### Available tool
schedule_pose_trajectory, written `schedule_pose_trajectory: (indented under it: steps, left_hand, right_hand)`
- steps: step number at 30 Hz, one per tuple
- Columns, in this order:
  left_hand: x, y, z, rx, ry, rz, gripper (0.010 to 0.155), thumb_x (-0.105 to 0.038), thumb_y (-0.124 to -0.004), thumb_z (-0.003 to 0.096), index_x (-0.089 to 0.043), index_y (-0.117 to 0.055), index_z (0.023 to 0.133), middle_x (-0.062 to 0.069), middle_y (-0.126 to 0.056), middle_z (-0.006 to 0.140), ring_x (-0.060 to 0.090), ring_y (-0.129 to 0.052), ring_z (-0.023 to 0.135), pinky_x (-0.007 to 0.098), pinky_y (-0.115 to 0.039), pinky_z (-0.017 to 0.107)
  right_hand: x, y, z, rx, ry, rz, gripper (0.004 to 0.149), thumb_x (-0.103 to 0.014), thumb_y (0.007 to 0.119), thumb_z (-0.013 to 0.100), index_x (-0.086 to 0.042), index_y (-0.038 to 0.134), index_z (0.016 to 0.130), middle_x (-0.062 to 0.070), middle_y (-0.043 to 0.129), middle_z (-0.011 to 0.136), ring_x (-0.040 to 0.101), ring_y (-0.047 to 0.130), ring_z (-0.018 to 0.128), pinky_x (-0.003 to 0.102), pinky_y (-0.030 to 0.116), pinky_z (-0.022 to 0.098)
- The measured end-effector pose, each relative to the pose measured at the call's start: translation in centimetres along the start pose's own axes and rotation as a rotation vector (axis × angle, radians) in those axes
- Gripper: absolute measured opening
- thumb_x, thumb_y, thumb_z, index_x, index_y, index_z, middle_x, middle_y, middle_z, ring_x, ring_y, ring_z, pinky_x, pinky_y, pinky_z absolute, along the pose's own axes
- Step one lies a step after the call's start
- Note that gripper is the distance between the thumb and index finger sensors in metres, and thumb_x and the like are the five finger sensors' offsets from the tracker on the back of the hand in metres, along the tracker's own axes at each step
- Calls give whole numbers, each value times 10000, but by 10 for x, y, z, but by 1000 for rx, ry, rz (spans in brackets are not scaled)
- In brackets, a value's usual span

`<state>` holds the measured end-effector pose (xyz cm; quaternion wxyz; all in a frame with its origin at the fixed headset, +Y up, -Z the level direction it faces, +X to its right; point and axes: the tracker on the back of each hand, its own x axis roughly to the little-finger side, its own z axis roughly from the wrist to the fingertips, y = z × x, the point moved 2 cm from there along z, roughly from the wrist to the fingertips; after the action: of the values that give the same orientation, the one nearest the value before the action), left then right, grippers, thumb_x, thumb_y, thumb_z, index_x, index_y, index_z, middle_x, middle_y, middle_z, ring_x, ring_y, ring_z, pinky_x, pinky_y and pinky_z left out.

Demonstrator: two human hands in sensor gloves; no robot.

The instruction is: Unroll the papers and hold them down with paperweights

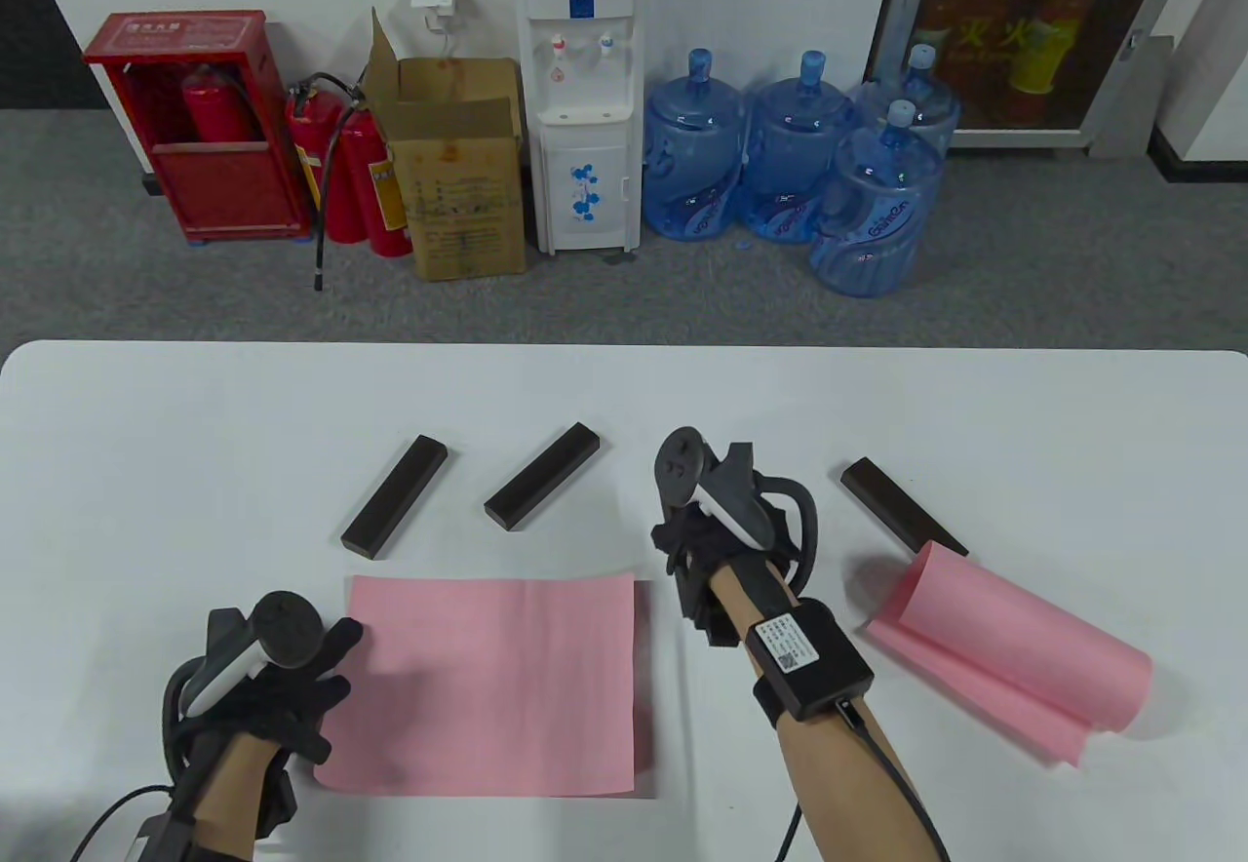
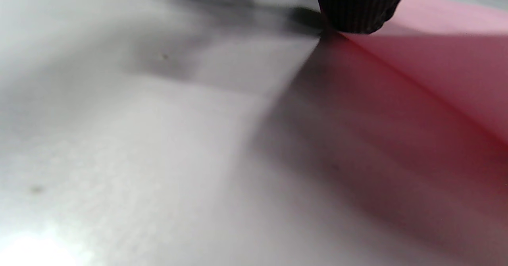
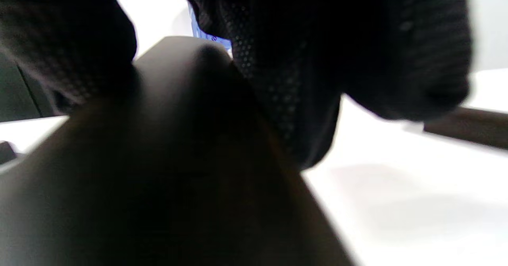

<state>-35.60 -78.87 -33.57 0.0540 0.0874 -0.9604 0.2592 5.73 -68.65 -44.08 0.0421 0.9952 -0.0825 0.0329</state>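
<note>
White tabletop (image 1: 156, 472) fills the lower half of the table view, with fire extinguishers, a cardboard box, a water dispenser and blue jugs standing on grey carpet behind it. At lower left the left hand (image 1: 283, 677) rests with fingers spread on the left edge of the flat pink sheet (image 1: 497, 686); the left wrist view shows one gloved fingertip (image 2: 359, 8) down at that paper's border, so the hand is open and pressing rather than gripping. Just above the sheet, left of centre, two dark paperweights lie free on the table: the left bar (image 1: 395, 505) and the middle bar (image 1: 541, 489), both with long axes running from lower left to upper right. At centre the right hand (image 1: 697, 550) sits just beside the sheet's upper right corner, and its wrist view shows gloved fingers (image 3: 278, 59) wrapped round a dark bar (image 3: 178, 139), so it appears to be holding a paperweight. From there the sheet lies to the hand's left and slightly below, making this the nearer hand for weighting that right edge. Toward the right, a fourth bar (image 1: 902, 519) slants from upper left to lower right, touching the half-curled pink roll (image 1: 1014, 652), which is not yet flattened.
</note>
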Motion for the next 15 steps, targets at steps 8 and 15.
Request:
schedule_pose_trajectory:
  steps: [8, 15]
  left_hand:
    - [0, 0, 0, -1, 0, -7, 605, -471, -702, 527, -540, -431, 1064, 102, -186, 1244, 454, -182, 1140, 669, -244, 805]
    - [1, -1, 0, 1, -2, -18, 606, -471, -702, 528, -540, -430, 1064, 99, -180, 1242, 451, -174, 1139, 668, -238, 805]
  right_hand:
    - [-39, 33, -58, -81, -18, 79, 867, -524, 938, 320, -65, 633, 990, 176, 933, 660, 203, 1117, 258, 335, 956, 156]
    - [-55, 75, -68, -134, 4, -29, 860, -524, 937, 325, -59, 641, 984, 184, 937, 646, 197, 1117, 231, 323, 962, 129]
